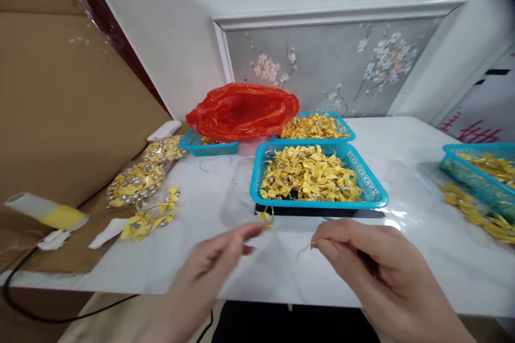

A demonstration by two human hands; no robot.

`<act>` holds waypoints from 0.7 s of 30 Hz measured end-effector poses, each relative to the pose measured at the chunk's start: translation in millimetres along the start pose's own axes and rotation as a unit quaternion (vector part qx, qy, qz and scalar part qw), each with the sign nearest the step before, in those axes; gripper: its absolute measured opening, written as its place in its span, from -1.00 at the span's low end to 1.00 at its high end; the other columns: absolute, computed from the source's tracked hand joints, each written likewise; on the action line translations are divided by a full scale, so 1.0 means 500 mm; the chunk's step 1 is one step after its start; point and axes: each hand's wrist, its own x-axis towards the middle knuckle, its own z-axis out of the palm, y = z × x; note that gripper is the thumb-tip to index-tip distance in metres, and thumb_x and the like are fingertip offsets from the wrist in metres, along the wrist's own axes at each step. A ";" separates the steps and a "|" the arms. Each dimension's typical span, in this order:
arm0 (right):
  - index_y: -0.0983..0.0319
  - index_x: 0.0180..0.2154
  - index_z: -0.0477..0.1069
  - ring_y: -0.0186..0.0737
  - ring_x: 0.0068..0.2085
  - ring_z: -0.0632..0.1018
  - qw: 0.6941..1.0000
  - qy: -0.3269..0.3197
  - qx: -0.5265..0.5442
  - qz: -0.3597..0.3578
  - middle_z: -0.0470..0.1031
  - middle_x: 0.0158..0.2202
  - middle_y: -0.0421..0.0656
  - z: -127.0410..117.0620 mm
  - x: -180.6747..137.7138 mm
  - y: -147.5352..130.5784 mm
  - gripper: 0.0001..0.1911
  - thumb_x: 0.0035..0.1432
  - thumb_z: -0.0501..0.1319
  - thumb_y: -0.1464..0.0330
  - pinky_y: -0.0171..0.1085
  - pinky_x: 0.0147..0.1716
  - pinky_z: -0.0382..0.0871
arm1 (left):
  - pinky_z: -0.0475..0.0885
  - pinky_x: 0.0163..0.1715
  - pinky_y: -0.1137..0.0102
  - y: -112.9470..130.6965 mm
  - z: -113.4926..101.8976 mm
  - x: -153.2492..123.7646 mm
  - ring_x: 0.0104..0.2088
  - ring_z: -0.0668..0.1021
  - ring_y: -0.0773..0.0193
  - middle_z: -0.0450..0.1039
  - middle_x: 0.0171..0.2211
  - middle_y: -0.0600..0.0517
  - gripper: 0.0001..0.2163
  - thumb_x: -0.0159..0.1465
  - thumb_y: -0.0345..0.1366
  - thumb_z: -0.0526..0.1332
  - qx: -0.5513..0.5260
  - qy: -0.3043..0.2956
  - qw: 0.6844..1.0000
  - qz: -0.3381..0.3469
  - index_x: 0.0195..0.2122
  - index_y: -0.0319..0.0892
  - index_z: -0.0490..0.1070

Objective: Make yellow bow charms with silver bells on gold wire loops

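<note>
My right hand (pixel 374 268) is closed in a pinch on a thin pale string (pixel 304 250), whose loose end curls out to the left. My left hand (pixel 217 260), blurred, has its index finger stretched out and seems to hold nothing. Just beyond that fingertip is a small yellow ribbon bow (pixel 264 217) with a thin loop; whether the finger touches it I cannot tell. In front of both hands, a blue plastic basket (pixel 319 204) is heaped with yellow ribbon bows (pixel 311 174) bearing small silvery beads.
Behind stand another filled blue basket (pixel 350 124) and a smaller one (pixel 211 149) under a red plastic bag (pixel 241 112). At left lie bagged bows (pixel 137 179), loose bows (pixel 151 222) and a whitish tube (pixel 46 211). A blue basket (pixel 475 171) stands at right on the white table (pixel 241 278).
</note>
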 end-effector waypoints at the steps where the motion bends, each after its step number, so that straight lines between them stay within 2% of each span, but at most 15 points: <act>1: 0.19 -0.36 0.44 -0.38 -0.60 0.37 1.000 0.016 0.008 -0.001 0.42 -0.58 -0.27 -0.001 0.005 -0.005 -0.79 0.32 0.09 0.37 -0.41 -0.64 0.21 | 0.42 0.03 0.21 0.011 0.044 0.006 -0.04 0.59 0.07 0.56 0.06 -0.03 -0.64 0.30 0.03 0.14 -0.080 -0.055 0.995 -0.031 -0.03 0.02 0.57; 3: 0.19 -0.35 0.45 -0.40 -0.58 0.38 0.998 0.054 0.014 0.001 0.43 -0.55 -0.27 -0.005 0.014 -0.013 -0.81 0.31 0.12 0.37 -0.44 -0.62 0.24 | 0.44 0.02 0.24 0.024 0.106 0.017 0.06 0.54 0.04 0.58 0.03 -0.10 -0.64 0.29 0.02 0.18 -0.234 -0.124 0.962 -0.070 -0.08 -0.09 0.60; 4: 0.20 -0.36 0.45 -0.40 -0.57 0.38 0.997 0.071 0.014 0.004 0.43 -0.55 -0.27 -0.008 0.018 -0.014 -0.81 0.30 0.13 0.36 -0.44 -0.61 0.25 | 0.48 -0.05 0.28 0.026 0.123 0.020 0.02 0.57 0.05 0.60 0.00 -0.13 -0.65 0.28 -0.01 0.20 -0.292 -0.141 0.941 -0.093 -0.11 -0.12 0.60; 6: 0.20 -0.38 0.46 -0.40 -0.56 0.38 0.995 0.098 0.011 0.006 0.43 -0.55 -0.27 -0.014 0.023 -0.014 -0.80 0.30 0.15 0.34 -0.45 -0.61 0.25 | 0.53 -0.23 0.38 0.026 0.138 0.023 -0.12 0.64 0.11 0.64 -0.11 -0.17 -0.69 0.27 -0.07 0.25 -0.368 -0.159 0.907 -0.129 -0.15 -0.19 0.61; 8: 0.19 -0.37 0.46 -0.39 -0.56 0.37 0.994 0.113 0.009 0.009 0.44 -0.54 -0.27 -0.019 0.027 -0.010 -0.80 0.29 0.16 0.32 -0.44 -0.63 0.24 | 0.52 -0.36 0.48 0.025 0.139 0.024 -0.26 0.67 0.21 0.67 -0.22 -0.15 -0.73 0.25 -0.12 0.29 -0.396 -0.158 0.892 -0.152 -0.21 -0.23 0.62; 11: 0.20 -0.37 0.46 -0.37 -0.53 0.40 0.992 0.123 0.008 0.015 0.47 -0.49 -0.24 -0.024 0.028 -0.005 -0.80 0.30 0.15 0.31 -0.43 -0.61 0.24 | 0.48 -0.45 0.57 0.026 0.140 0.023 -0.36 0.66 0.30 0.66 -0.32 -0.09 -0.76 0.15 -0.16 0.41 -0.382 -0.136 0.900 -0.163 -0.29 -0.24 0.63; 16: 0.21 -0.36 0.46 -0.37 -0.54 0.39 0.992 0.125 0.003 0.033 0.44 -0.52 -0.23 -0.022 0.024 -0.004 -0.78 0.30 0.14 0.28 -0.41 -0.62 0.23 | 0.42 -0.54 0.61 0.025 0.152 0.023 -0.50 0.62 0.38 0.62 -0.48 0.01 -0.76 -0.07 -0.24 0.54 -0.334 -0.095 0.923 -0.165 -0.41 -0.21 0.62; 21: 0.17 -0.35 0.47 -0.33 -0.47 0.49 0.991 0.137 -0.011 0.009 0.55 -0.43 -0.21 -0.026 0.014 -0.005 -0.82 0.30 0.15 0.31 -0.43 -0.61 0.28 | 0.35 -0.63 0.62 0.017 0.150 0.030 -0.63 0.52 0.43 0.55 -0.62 0.04 -0.75 0.00 -0.19 0.50 -0.302 -0.066 0.943 -0.119 -0.56 -0.26 0.55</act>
